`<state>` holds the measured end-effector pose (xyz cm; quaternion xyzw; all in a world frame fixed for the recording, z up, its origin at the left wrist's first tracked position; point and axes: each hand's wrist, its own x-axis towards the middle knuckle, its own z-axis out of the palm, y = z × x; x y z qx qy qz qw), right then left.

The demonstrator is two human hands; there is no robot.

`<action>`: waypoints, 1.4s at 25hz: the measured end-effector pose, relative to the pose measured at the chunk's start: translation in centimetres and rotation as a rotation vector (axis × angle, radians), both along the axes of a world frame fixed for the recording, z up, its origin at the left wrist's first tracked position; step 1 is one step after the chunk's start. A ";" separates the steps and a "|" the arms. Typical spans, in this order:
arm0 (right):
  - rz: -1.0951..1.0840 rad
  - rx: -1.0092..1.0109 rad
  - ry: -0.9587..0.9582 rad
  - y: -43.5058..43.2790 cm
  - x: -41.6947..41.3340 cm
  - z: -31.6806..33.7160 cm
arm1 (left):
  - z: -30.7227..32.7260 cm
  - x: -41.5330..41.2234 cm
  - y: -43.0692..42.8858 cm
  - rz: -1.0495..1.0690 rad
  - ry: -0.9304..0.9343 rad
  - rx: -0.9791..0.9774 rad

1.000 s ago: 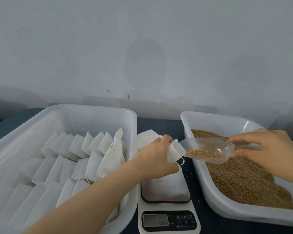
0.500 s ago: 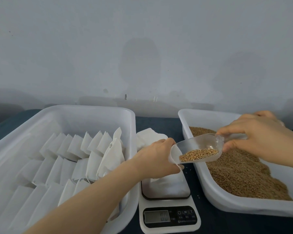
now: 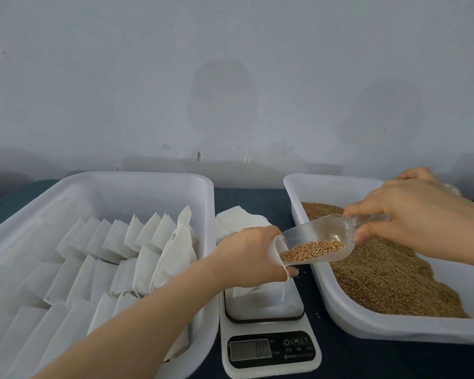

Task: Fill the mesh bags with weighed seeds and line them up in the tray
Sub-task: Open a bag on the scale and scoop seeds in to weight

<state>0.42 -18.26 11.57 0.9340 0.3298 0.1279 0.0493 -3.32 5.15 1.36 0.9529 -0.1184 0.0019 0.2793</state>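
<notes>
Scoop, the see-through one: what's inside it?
A little heap of brown seeds lies inside the clear scoop, near its lower lip at the mesh bag. The right hand covers the handle. The left hand hides the bag's inside, so seeds there cannot be seen.

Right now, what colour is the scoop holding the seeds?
The scoop is clear plastic; head view.

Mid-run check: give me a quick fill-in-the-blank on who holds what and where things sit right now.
1. The right hand holds a clear ___ carrying seeds.
2. The left hand holds a mesh bag open over the ___.
3. Rows of white bags stand in the tray on the person's ___.
Missing: scoop; scale; left.
</notes>
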 end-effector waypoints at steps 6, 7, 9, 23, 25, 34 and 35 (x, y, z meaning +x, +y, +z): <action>0.084 -0.069 -0.037 0.6 -0.3 0.7 | -0.1 0.2 0.0 -0.008 -0.034 0.034; 0.080 -0.097 -0.047 0.8 -0.3 0.9 | -0.1 0.2 0.0 -0.009 -0.038 0.033; 0.066 -0.121 -0.051 1.1 -0.3 1.3 | -0.2 0.2 0.1 -0.009 -0.048 0.024; -0.035 -0.435 -0.217 5.6 -2.5 4.2 | -0.4 0.1 0.2 0.004 0.059 -0.118; -0.022 -0.462 -0.314 6.5 -2.9 4.2 | -0.4 0.1 0.3 0.014 0.064 -0.116; -0.044 -0.380 -0.305 4.1 -2.1 3.3 | -0.3 0.1 0.5 0.049 0.077 -0.133; -0.063 -0.323 -0.240 3.5 -1.5 3.3 | -0.3 0.1 0.5 0.061 0.080 -0.137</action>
